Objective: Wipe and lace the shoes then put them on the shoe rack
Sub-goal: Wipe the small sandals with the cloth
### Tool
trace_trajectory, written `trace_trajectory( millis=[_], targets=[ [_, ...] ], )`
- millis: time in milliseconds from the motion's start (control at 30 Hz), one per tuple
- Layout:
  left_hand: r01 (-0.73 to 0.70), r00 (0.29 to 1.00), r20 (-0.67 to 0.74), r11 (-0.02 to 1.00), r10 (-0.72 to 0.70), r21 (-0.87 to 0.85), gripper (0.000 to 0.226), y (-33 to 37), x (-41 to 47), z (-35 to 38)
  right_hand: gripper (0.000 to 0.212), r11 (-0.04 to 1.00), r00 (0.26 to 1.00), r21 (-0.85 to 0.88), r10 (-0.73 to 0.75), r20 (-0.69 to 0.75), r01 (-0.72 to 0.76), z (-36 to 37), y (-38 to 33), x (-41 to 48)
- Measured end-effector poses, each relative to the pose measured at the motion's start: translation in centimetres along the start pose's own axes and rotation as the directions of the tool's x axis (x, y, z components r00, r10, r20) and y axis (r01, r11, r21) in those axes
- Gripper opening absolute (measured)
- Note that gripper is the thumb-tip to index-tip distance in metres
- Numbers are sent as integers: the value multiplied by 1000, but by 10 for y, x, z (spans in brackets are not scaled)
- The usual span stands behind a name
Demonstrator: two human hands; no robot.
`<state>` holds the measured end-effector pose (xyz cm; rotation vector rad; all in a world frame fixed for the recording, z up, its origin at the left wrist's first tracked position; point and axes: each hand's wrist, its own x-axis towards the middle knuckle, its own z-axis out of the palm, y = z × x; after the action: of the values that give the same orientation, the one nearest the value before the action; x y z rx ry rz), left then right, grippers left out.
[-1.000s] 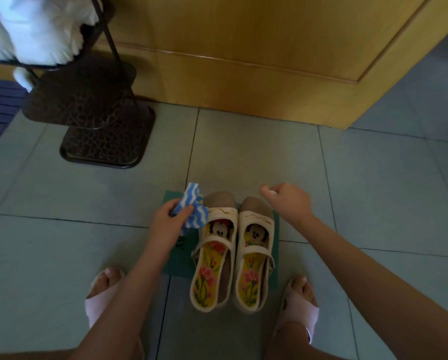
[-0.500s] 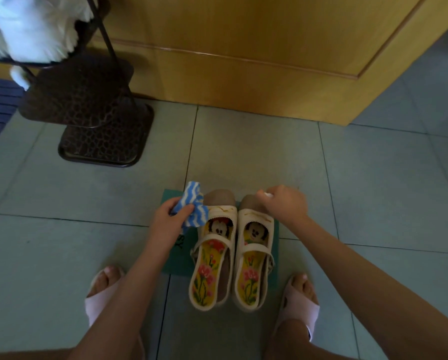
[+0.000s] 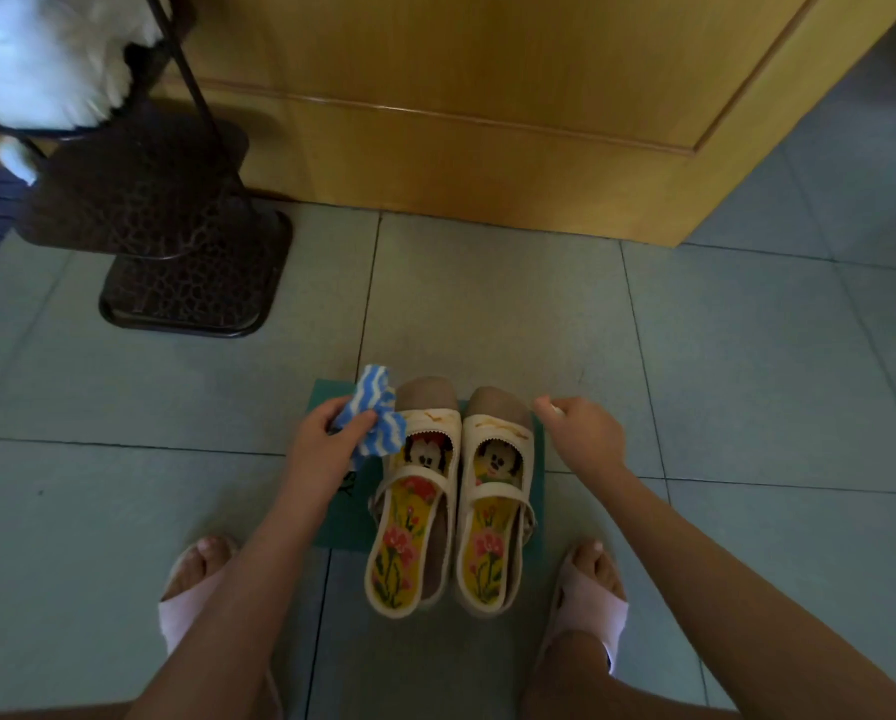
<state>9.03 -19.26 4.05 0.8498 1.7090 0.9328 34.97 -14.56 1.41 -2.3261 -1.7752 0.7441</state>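
The left hand (image 3: 326,433) pinches the stripy cloth (image 3: 378,410) just left of the shoes (image 3: 418,517), by their toes; the right hand (image 3: 586,433) curls, holding I cannot tell what.

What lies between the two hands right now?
Head view: the toe ends of the two shoes, side by side on the green mat, lie between the left hand, which grips the striped cloth, and the right hand.

We can read no whole word anywhere: the only lettering is a few dark characters printed on the flat green mat (image 3: 349,522) under the cream strapped shoes (image 3: 495,428), mostly hidden by the left forearm (image 3: 300,491), the last perhaps a "Y".
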Motion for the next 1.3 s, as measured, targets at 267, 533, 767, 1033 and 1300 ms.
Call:
trace_trajectory(
  millis=[267, 533, 767, 1033, 1300],
  targets=[
    [1, 1000, -12, 1000, -1, 21, 20, 0, 1, -1, 48, 997, 1000, 72, -21, 12, 20, 0, 2, -5],
    [6, 1000, -16, 1000, -6, -13, 19, 0, -1, -3, 45, 999, 1000, 46, 24, -3, -24, 2, -2, -3],
    [1, 1000, -29, 1000, -2, -21, 26, 1, 1, -13, 23, 858, 989, 513, -99, 114, 26, -2, -32, -3],
    [-18, 991, -134, 992, 1, -124, 16, 4, 8, -42, 19, 659, 830, 703, -528, 177, 269, 16, -127, -20],
    [-22, 973, -231, 987, -16, -159, 19, -4, 18, -74, 29, 796, 780, 495, -540, 316, 349, 73, -157, -28]
  ],
)
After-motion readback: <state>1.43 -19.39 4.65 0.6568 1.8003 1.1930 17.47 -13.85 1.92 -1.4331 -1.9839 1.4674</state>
